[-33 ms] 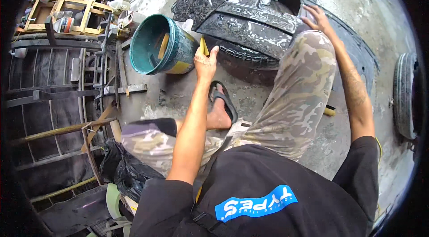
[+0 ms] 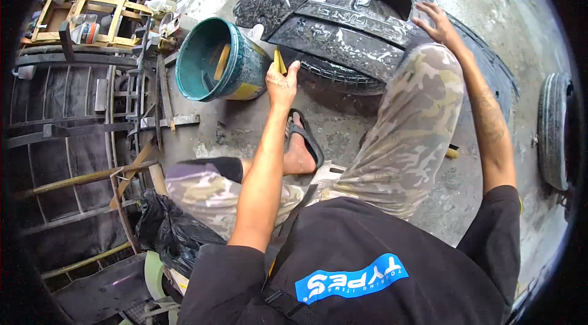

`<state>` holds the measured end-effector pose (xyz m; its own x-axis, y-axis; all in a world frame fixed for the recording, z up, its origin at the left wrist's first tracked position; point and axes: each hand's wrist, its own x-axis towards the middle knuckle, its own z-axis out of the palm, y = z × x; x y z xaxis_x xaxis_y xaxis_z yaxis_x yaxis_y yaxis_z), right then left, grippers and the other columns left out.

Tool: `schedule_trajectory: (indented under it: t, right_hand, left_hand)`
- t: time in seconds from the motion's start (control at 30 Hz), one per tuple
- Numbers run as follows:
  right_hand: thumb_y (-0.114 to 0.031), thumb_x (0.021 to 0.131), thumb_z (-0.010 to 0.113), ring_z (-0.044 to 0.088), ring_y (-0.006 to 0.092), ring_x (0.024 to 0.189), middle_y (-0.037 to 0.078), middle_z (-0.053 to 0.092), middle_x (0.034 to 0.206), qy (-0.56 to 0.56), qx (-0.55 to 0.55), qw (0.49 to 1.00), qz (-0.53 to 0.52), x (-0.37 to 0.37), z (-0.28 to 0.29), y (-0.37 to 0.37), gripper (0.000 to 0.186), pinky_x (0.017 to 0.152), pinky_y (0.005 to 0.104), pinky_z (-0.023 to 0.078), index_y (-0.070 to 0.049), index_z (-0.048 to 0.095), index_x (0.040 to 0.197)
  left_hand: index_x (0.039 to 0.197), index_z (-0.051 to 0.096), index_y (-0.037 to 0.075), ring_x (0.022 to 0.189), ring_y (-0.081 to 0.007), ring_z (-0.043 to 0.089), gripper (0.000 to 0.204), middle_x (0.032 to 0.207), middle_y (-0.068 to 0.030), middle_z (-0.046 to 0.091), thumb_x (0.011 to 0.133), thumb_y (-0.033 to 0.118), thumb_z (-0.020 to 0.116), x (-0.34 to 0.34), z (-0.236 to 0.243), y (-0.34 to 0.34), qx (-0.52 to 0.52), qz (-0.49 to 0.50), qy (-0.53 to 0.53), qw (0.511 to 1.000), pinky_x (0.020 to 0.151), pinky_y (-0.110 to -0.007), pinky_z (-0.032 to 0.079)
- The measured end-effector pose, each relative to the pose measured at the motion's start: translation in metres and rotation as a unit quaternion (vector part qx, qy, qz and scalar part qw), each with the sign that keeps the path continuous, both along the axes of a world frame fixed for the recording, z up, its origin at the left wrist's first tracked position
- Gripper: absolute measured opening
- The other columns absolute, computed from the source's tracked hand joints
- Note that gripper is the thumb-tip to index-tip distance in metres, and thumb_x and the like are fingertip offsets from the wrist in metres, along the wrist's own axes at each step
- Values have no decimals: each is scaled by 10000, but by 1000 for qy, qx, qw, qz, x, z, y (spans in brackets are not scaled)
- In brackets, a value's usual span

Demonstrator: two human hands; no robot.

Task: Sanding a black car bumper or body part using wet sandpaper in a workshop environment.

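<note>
Holding a folded yellow sheet (image 2: 278, 61) as before, the left hand (image 2: 282, 85) stays put; the right hand (image 2: 443, 31) spreads slightly wider by the car panel (image 2: 331, 30).

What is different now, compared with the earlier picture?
The right hand has shifted slightly to the right by the black panel; nothing was visibly taken or released. The left hand still holds the yellow piece, and the bucket stays beside it.
</note>
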<state>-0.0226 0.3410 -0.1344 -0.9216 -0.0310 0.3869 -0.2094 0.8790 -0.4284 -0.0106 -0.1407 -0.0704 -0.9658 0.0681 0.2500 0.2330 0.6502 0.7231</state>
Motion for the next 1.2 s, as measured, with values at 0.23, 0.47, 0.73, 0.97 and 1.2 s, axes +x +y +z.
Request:
schedule_trajectory:
  t: [0.23,0.47,0.73,0.97,1.2]
  right_hand:
    - [-510,951,618,645,310,1157,213,661,1262,-176,55,977,103,-34,163,-31,603,1024,403,476,-34,623,1322]
    - [-622,917,580,415,383,1402,235,455,1492,-83,80,986,120,4,63,-195,866,1135,478,374,8,400,1482]
    - [-584,926,555,186,348,1518,193,240,1623,-78,67,995,17,88,9,-287,911,1219,546,136,46,279,1525]
    - [-547,945,560,363,411,1392,170,389,1544,-54,117,991,-24,60,22,-247,723,1110,509,324,-3,493,1417]
    - [-608,944,515,378,425,1354,238,374,1528,-88,137,984,-74,42,27,-233,663,1030,521,376,-122,570,1392]
  left_hand:
    - [922,637,-98,686,-160,499,483,774,-49,620,832,344,812,6,-7,16,124,50,-24,991,638,-368,466]
    - [1067,655,-80,824,-191,613,446,953,-99,705,866,293,794,23,-14,29,88,99,-67,989,811,-340,503]
    - [1026,676,-73,817,-227,653,450,939,-139,722,884,343,772,20,-21,18,217,103,-60,969,793,-352,510]
    - [1098,642,-63,854,-290,665,504,964,-191,706,893,383,755,35,-14,57,241,113,-65,962,790,-395,504]
    - [1097,574,-161,1000,-382,651,796,1084,-299,654,824,562,761,33,-25,77,293,156,-100,938,886,-435,493]
